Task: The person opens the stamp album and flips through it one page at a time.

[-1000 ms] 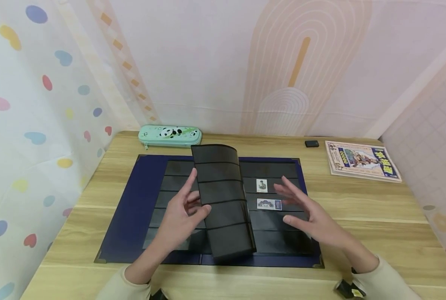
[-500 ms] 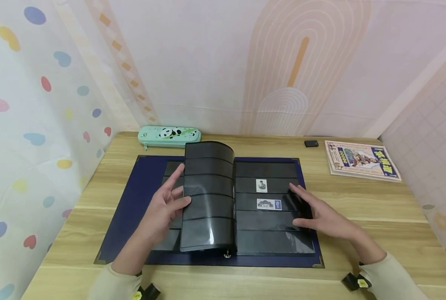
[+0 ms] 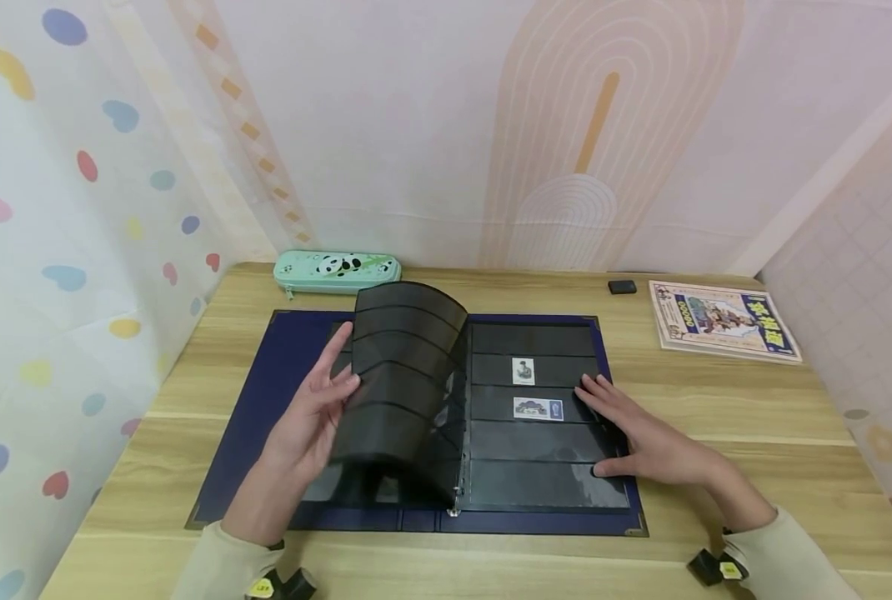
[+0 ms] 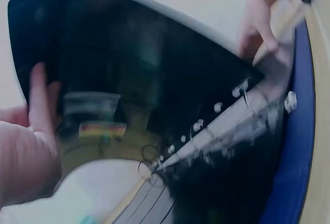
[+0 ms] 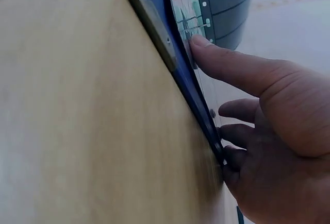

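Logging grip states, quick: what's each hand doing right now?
Left hand: holding the raised black page by its edge.
Right hand: open, resting at the outer edge of the flat right-hand page.

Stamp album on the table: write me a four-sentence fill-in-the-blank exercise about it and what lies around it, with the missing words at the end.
1. The cover of the album is dark ____.
2. At the outer edge of the raised black page is the person's ____ hand.
3. The number of stamps showing on the flat page is ____.
4. The black-and-white animal printed on the pencil case is a ____.

Missing words: blue; left; two; panda.
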The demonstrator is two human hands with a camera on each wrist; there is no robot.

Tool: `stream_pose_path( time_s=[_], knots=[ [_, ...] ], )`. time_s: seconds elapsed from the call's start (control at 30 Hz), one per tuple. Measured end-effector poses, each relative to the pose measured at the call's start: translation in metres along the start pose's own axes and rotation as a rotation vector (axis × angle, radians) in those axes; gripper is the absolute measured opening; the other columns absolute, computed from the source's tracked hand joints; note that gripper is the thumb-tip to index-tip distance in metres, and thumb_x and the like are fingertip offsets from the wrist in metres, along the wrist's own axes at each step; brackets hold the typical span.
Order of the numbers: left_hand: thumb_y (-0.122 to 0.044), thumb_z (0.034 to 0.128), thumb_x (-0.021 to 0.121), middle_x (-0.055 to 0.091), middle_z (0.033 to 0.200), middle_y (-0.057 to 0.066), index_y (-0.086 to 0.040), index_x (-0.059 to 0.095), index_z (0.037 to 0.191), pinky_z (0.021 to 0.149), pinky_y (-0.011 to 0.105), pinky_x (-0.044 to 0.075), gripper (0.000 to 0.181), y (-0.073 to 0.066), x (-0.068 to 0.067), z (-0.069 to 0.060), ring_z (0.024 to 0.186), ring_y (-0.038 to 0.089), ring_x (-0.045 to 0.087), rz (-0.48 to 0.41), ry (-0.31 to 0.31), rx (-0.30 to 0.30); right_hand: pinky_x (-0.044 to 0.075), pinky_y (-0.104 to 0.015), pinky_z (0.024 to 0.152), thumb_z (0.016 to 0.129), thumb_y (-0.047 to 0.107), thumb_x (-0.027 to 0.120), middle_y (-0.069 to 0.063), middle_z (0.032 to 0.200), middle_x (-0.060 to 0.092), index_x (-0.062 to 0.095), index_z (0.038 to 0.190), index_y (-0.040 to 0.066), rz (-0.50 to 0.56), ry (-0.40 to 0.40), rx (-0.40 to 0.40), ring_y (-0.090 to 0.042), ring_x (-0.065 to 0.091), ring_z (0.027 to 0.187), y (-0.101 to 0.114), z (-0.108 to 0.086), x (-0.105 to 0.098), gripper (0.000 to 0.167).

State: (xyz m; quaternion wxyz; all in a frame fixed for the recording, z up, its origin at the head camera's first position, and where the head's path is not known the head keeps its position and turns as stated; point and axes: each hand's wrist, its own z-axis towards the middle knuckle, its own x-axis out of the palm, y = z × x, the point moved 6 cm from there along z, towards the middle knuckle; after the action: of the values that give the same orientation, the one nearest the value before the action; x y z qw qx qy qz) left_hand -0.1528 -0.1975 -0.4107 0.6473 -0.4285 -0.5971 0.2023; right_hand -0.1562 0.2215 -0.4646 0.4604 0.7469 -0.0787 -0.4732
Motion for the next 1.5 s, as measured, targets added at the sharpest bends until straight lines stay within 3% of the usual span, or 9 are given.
stream_pose_path(
  time_s=[0.1,0.27,0.37,0.47,0.7,0.97,1.2,1.43,1.5],
  knots=[
    [0.004,0.1159,0.044,0.026,0.175,0.004,-0.037,0.012,0.180,0.105,0.022,0.057,0.082,0.000,-0.001,-0.002,0.132,0.005,0.065,-0.037,0.001,0.004,0.006,-0.040,0.133,0.096,0.031,0.089,-0.020,0.185,0.010,0.033,0.175,0.007,0.005,0.002,-0.005,-0.051,-0.002,0.169,0.000,0.000,0.001,0.100],
    [0.020,0.1095,0.035,0.062,0.157,0.008,-0.028,0.003,0.181,0.103,0.026,0.059,0.092,-0.011,0.007,-0.007,0.128,0.015,0.073,-0.067,0.143,0.123,0.005,-0.031,0.130,0.096,0.032,0.089,-0.019,0.185,0.010,0.032,0.176,0.008,0.002,0.002,0.001,-0.050,-0.001,0.169,-0.001,0.001,0.001,0.101],
    [0.024,0.1061,0.034,0.068,0.152,0.010,-0.026,0.006,0.181,0.099,0.026,0.061,0.095,-0.019,0.012,-0.010,0.121,0.015,0.077,-0.037,0.193,0.172,0.006,-0.037,0.132,0.095,0.033,0.089,-0.019,0.185,0.010,0.032,0.176,0.009,-0.009,0.001,0.014,-0.050,0.000,0.170,-0.001,0.001,0.001,0.101],
    [0.024,0.1063,0.034,0.068,0.153,0.010,-0.025,0.009,0.181,0.098,0.030,0.062,0.093,-0.025,0.011,-0.013,0.120,0.016,0.077,-0.010,0.201,0.169,0.007,-0.042,0.133,0.095,0.032,0.089,-0.019,0.185,0.010,0.032,0.176,0.009,-0.017,0.000,0.018,-0.050,0.001,0.169,-0.002,0.001,0.001,0.101],
    [0.021,0.1079,0.036,0.072,0.147,0.009,-0.021,0.012,0.181,0.098,0.032,0.062,0.087,-0.037,-0.009,-0.018,0.119,0.017,0.078,0.096,0.146,0.152,0.008,-0.045,0.133,0.095,0.032,0.089,-0.019,0.185,0.010,0.031,0.176,0.009,-0.008,0.000,0.014,-0.050,0.000,0.169,-0.001,0.001,0.001,0.102],
    [0.019,0.1083,0.041,0.081,0.130,0.005,-0.021,0.035,0.176,0.090,0.028,0.065,0.079,-0.046,-0.038,-0.019,0.108,0.014,0.081,0.265,0.060,0.168,0.007,-0.030,0.130,0.095,0.032,0.089,-0.019,0.185,0.010,0.029,0.177,0.009,-0.011,-0.005,0.017,-0.050,0.001,0.169,0.000,-0.001,0.001,0.104],
    [0.015,0.1104,0.042,0.081,0.132,0.003,-0.023,0.040,0.174,0.086,0.033,0.067,0.074,-0.052,-0.055,-0.022,0.109,0.017,0.082,0.350,0.024,0.120,0.014,-0.066,0.132,0.094,0.031,0.091,-0.019,0.185,0.011,0.028,0.177,0.009,-0.011,-0.005,0.021,-0.050,0.002,0.169,0.000,0.000,0.001,0.106],
    [0.011,0.1120,0.045,0.079,0.135,0.000,-0.025,0.037,0.175,0.083,0.034,0.068,0.073,-0.052,-0.070,-0.023,0.108,0.017,0.082,0.416,0.001,0.059,0.016,-0.075,0.128,0.093,0.029,0.091,-0.019,0.185,0.011,0.028,0.177,0.010,-0.009,-0.004,0.019,-0.050,0.002,0.169,-0.001,0.002,0.001,0.107],
    [0.009,0.1123,0.047,0.080,0.132,-0.002,-0.026,0.037,0.175,0.079,0.026,0.065,0.072,-0.051,-0.074,-0.023,0.100,0.013,0.080,0.472,-0.022,0.049,0.016,-0.077,0.127,0.093,0.029,0.091,-0.019,0.185,0.012,0.028,0.177,0.010,-0.007,-0.004,0.019,-0.050,0.003,0.169,-0.001,0.002,0.001,0.107]
  ],
)
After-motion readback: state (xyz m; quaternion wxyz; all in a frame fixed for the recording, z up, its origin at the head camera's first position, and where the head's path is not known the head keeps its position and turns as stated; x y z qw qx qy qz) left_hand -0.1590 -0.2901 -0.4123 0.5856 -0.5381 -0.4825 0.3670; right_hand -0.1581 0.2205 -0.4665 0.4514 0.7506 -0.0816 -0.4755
